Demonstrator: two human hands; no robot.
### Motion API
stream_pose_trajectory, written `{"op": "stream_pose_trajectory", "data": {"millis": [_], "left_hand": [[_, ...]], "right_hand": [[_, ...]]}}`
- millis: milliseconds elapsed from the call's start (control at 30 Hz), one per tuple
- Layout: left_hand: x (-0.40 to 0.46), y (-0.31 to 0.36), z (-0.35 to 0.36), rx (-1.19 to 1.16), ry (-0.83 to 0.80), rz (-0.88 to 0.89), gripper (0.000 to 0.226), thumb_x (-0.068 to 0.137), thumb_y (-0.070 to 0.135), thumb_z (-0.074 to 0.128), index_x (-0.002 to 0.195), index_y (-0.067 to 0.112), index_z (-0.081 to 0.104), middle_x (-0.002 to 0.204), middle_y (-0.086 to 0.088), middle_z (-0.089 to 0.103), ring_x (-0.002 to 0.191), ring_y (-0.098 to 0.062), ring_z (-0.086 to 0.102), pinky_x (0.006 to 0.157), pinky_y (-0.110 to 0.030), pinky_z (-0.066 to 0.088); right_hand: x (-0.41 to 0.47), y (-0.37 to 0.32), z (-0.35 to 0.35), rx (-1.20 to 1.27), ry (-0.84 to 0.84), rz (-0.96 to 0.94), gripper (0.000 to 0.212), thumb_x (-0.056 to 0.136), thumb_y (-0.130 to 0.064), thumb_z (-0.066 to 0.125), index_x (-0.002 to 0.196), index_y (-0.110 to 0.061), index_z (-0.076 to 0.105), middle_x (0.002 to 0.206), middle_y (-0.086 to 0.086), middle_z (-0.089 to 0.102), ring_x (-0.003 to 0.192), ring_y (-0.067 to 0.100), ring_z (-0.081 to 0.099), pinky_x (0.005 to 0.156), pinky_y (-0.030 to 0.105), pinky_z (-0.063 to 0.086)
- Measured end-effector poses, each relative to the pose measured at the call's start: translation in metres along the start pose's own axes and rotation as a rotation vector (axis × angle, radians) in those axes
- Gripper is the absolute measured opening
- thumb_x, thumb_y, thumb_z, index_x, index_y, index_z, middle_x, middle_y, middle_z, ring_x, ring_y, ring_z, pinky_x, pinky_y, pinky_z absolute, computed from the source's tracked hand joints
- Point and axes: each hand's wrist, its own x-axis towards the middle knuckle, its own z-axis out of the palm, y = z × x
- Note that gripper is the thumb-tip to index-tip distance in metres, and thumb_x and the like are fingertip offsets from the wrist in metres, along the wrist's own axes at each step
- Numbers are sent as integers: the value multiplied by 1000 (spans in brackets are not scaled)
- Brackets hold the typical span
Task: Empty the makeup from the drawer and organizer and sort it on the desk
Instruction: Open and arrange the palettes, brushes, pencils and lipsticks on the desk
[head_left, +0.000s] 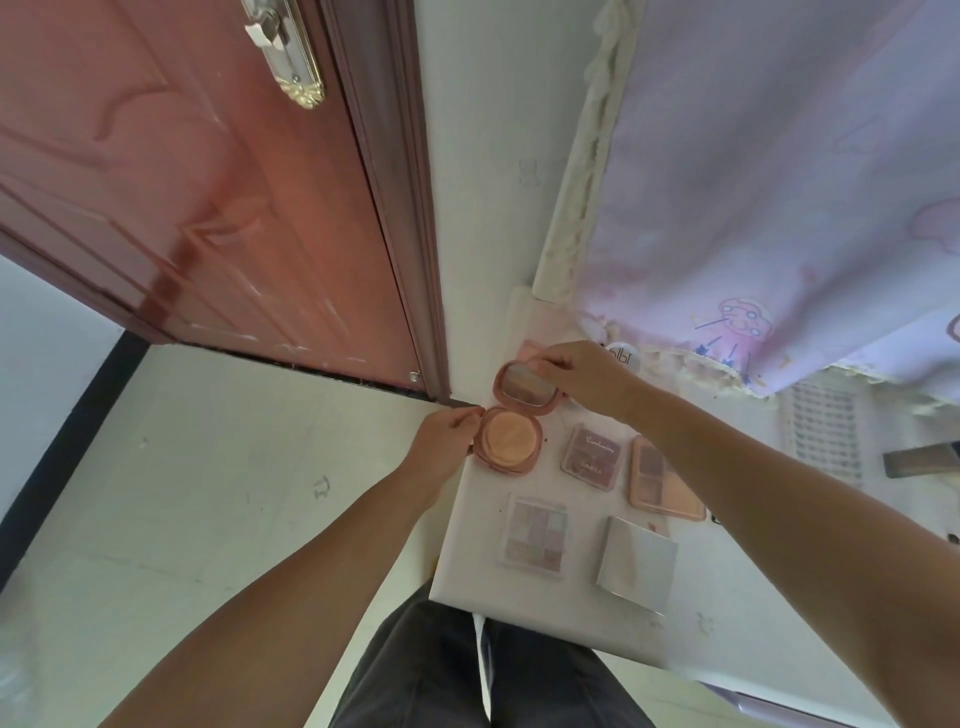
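Observation:
A round pink powder compact (506, 440) lies open at the far left corner of the white desk (571, 608). My left hand (447, 441) grips its base at the left side. My right hand (582, 376) pinches the top edge of its mirrored lid (522, 391). Laid out on the desk are a small mauve palette (592, 454), a peach palette (662, 483), a clear-lidded pastel eyeshadow palette (535, 535) and a silver square case (636, 564).
A red-brown door (197, 171) and its frame stand left of the desk. A pink patterned curtain (779, 197) hangs over the desk's back right. A white round jar (623, 358) sits behind my right hand. My dark trousers show below the desk's edge.

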Motion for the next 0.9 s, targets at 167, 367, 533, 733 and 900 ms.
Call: {"op": "stream_pose_trajectory", "data": {"millis": [167, 367, 533, 733, 900], "left_hand": [[6, -9, 1, 154, 11, 40, 21, 96, 12, 42, 86, 17, 60, 89, -6, 58, 84, -17, 51, 84, -34, 43], [-4, -7, 0, 180, -1, 27, 19, 94, 13, 41, 88, 19, 58, 88, -6, 53, 84, -17, 48, 79, -32, 39], [-29, -10, 0, 233, -11, 4, 21, 95, 11, 40, 96, 24, 56, 92, -2, 57, 92, -17, 50, 86, -33, 42], [-63, -32, 5, 345, 13, -78, 26, 96, 9, 39, 115, 11, 57, 102, -4, 61, 90, -16, 59, 88, -31, 50], [-81, -29, 10, 265, -79, -132, 27, 99, 13, 39, 112, 6, 62, 104, -10, 63, 88, -15, 59, 77, -21, 50]], "right_hand": [[0, 1, 3, -27, 18, -30, 22, 94, -15, 54, 99, -1, 70, 64, -10, 55, 54, -8, 48, 57, 3, 34], [-21, 1, 8, -104, 221, 12, 20, 93, -23, 54, 107, -11, 59, 105, 2, 60, 90, 13, 56, 79, 21, 44], [-96, 16, 44, -536, 20, -92, 24, 92, -36, 50, 109, -19, 56, 115, 1, 51, 109, 22, 51, 93, 36, 40], [-135, 37, 93, -845, -165, -163, 59, 88, -51, 52, 135, -20, 35, 149, 6, 25, 135, 28, 28, 113, 40, 22], [-135, 34, 97, -706, -82, -178, 49, 87, -43, 55, 127, -20, 41, 140, 3, 36, 126, 24, 36, 107, 33, 30]]}}
